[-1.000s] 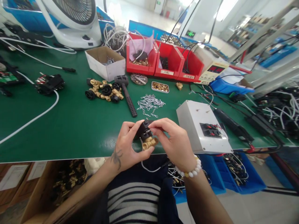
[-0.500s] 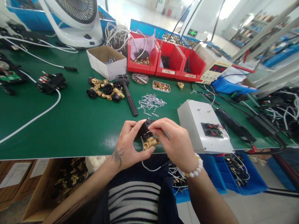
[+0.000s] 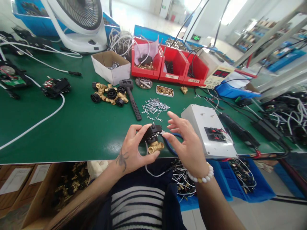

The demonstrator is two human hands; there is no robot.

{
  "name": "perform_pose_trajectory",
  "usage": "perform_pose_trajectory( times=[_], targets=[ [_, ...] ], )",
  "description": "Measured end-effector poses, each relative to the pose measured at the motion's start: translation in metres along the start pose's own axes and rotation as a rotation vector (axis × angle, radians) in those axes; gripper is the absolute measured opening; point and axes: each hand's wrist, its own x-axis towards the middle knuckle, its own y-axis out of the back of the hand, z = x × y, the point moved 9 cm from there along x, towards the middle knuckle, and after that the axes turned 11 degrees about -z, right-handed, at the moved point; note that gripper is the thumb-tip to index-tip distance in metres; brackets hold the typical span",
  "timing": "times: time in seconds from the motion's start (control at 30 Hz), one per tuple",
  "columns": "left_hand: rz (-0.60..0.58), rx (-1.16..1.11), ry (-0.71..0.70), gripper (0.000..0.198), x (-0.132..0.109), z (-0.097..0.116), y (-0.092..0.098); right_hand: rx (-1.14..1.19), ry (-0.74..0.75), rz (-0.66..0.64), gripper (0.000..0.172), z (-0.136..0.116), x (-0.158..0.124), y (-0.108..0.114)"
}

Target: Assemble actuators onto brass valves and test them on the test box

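Between the thumb and fingers of my left hand (image 3: 133,148) is a valve with a black plastic top (image 3: 153,132) and a brass body (image 3: 155,147). It is held at the table's front edge, and a white cable hangs from it. My right hand (image 3: 184,140) is just to the right of the valve, fingers spread apart with nothing visible in them. A blue cable loop (image 3: 170,147) shows beside it. A little farther back lies a pile of metal hairpin clips (image 3: 155,107). A black mallet (image 3: 133,100) rests left of the clips.
Brass fittings and black caps (image 3: 110,93) lie left of the mallet. Red bins (image 3: 171,76), a white carton (image 3: 111,72) and a fan (image 3: 81,44) stand at the back. To the right are a grey box (image 3: 194,127) with terminals and a black-handled tool (image 3: 240,129).
My right hand has come off the valve and moved right, its pinched fingers spreading. My left hand still holds the valve in about the same place.
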Motion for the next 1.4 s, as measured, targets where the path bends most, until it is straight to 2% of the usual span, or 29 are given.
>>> perform_pose_trajectory(
  times=[0.07, 0.17, 0.27, 0.33, 0.4, 0.43, 0.5, 0.57, 0.63, 0.67, 0.73, 0.83, 0.87, 0.9, 0.93, 1.03, 1.07, 1.1, 1.13, 1.23, 1.27, 1.3, 1.33, 1.4],
  targets=[
    [0.013, -0.012, 0.009, 0.068, 0.000, -0.001, 0.001, -0.200, -0.059, 0.020, 0.061, 0.020, -0.013, 0.001],
    [0.015, -0.017, 0.014, 0.066, 0.000, -0.001, 0.001, -0.540, -0.178, -0.105, 0.073, 0.049, -0.034, -0.022],
    [0.008, -0.024, 0.019, 0.065, 0.001, -0.001, 0.001, -0.751, -0.236, -0.199, 0.068, 0.058, -0.046, -0.042],
    [0.016, -0.036, 0.028, 0.065, 0.000, -0.002, 0.002, -0.784, -0.238, -0.220, 0.060, 0.055, -0.044, -0.046],
    [0.019, -0.054, 0.043, 0.065, -0.001, -0.004, 0.001, -0.695, -0.253, -0.242, 0.056, 0.055, -0.037, -0.044],
    [0.019, -0.066, 0.051, 0.065, -0.002, -0.006, 0.001, -0.573, -0.281, -0.246, 0.054, 0.058, -0.033, -0.039],
    [0.008, -0.103, 0.066, 0.066, -0.003, -0.009, 0.000, -0.247, -0.356, -0.252, 0.055, 0.066, -0.028, -0.026],
    [-0.015, -0.167, 0.083, 0.066, -0.003, -0.014, -0.001, 0.103, -0.406, -0.251, 0.064, 0.069, -0.025, -0.013],
    [-0.050, -0.252, 0.100, 0.067, -0.002, -0.020, -0.002, 0.417, -0.364, -0.241, 0.058, 0.057, -0.021, 0.002],
    [-0.073, -0.295, 0.109, 0.068, -0.002, -0.022, -0.003, 0.538, -0.304, -0.191, 0.047, 0.048, -0.018, 0.013],
    [-0.117, -0.369, 0.123, 0.070, 0.000, -0.026, -0.005, 0.687, -0.136, 0.019, 0.020, 0.030, -0.013, 0.041],
    [-0.155, -0.440, 0.133, 0.072, 0.001, -0.030, -0.007, 0.553, 0.081, 0.451, 0.014, 0.014, -0.021, 0.076],
    [-0.159, -0.454, 0.132, 0.072, 0.001, -0.030, -0.008, 0.471, 0.096, 0.545, 0.014, 0.013, -0.025, 0.077],
    [-0.162, -0.464, 0.128, 0.072, 0.001, -0.030, -0.008, 0.379, 0.078, 0.561, 0.014, 0.014, -0.026, 0.072],
    [-0.163, -0.473, 0.125, 0.072, 0.001, -0.030, -0.008, 0.282, 0.043, 0.477, 0.014, 0.015, -0.021, 0.062],
    [-0.159, -0.508, 0.127, 0.073, 0.000, -0.032, -0.009, 0.001, -0.060, -0.101, 0.017, 0.020, -0.003, 0.012],
    [-0.154, -0.522, 0.131, 0.073, 0.000, -0.033, -0.009, -0.053, -0.071, -0.230, 0.018, 0.022, -0.003, 0.004],
    [-0.149, -0.532, 0.133, 0.072, -0.001, -0.033, -0.009, -0.078, -0.080, -0.252, 0.019, 0.022, -0.003, 0.007],
    [-0.149, -0.537, 0.133, 0.072, -0.001, -0.034, -0.009, -0.078, -0.090, -0.164, 0.018, 0.022, -0.002, 0.019],
    [-0.162, -0.528, 0.123, 0.073, 0.000, -0.032, -0.009, 0.053, -0.058, 0.331, 0.011, 0.019, -0.012, 0.064],
    [-0.165, -0.521, 0.121, 0.073, 0.000, -0.032, -0.009, 0.107, -0.036, 0.466, 0.009, 0.019, -0.018, 0.071],
    [-0.166, -0.515, 0.122, 0.073, 0.000, -0.032, -0.009, 0.139, -0.018, 0.520, 0.008, 0.019, -0.021, 0.071],
    [-0.164, -0.511, 0.124, 0.073, 0.000, -0.032, -0.009, 0.136, -0.007, 0.467, 0.007, 0.017, -0.017, 0.064],
    [-0.161, -0.511, 0.127, 0.073, 0.000, -0.033, -0.009, 0.023, -0.018, 0.135, 0.010, 0.015, -0.003, 0.035]
  ],
)
